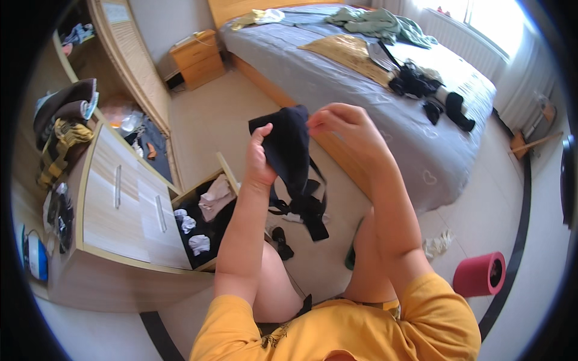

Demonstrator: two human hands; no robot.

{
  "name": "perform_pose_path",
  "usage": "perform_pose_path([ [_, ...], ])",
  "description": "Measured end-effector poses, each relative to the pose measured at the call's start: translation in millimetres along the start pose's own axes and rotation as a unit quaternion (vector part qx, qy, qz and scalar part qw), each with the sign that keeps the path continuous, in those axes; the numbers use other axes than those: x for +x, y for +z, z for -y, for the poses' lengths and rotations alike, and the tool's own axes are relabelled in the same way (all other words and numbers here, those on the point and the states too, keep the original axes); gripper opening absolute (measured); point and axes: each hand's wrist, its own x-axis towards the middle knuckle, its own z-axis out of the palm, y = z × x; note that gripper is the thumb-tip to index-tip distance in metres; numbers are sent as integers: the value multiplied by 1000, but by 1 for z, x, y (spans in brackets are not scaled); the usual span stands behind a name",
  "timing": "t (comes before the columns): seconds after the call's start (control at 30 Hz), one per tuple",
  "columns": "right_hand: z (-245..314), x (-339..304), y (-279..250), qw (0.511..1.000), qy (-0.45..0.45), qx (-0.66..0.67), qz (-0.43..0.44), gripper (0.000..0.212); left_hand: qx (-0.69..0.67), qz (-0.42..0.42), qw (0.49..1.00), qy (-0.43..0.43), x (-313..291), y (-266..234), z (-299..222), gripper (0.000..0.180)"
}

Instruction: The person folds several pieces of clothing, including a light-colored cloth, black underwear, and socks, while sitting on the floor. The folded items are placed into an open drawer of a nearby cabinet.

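A black bra, folded over at its cups, is held up in front of me with its straps and band dangling toward the floor. My left hand grips its left side, thumb upright against the cloth. At the right edge of the bra, my right hand has its fingertips pinched together on or against the fabric; the exact contact is blurred. Below and left, an open drawer contains a pale pink cloth and white balled items.
A bed with a grey sheet carries black garments and a green blanket. Black socks lie on the floor beside the drawer. The dresser stands left, a red cylindrical bin right, a nightstand behind.
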Motion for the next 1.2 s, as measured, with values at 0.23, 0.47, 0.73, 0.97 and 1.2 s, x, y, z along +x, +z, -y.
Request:
perform_pose_path([
  [0.23,-86,19,-9,986,96,6,-133,51,233,-118,963,61,-12,2,2,26],
  [0.47,-82,31,8,936,30,6,-351,56,299,-83,950,47,-15,-11,0,27],
  [0.73,-57,12,14,944,157,291,16,29,343,-6,933,113,-20,2,2,24],
  [0.97,-87,18,0,980,137,82,-117,26,364,-102,903,204,-2,-13,-4,10],
  [1.2,-81,14,-2,989,77,60,-106,22,429,-114,854,272,6,-17,-1,5],
])
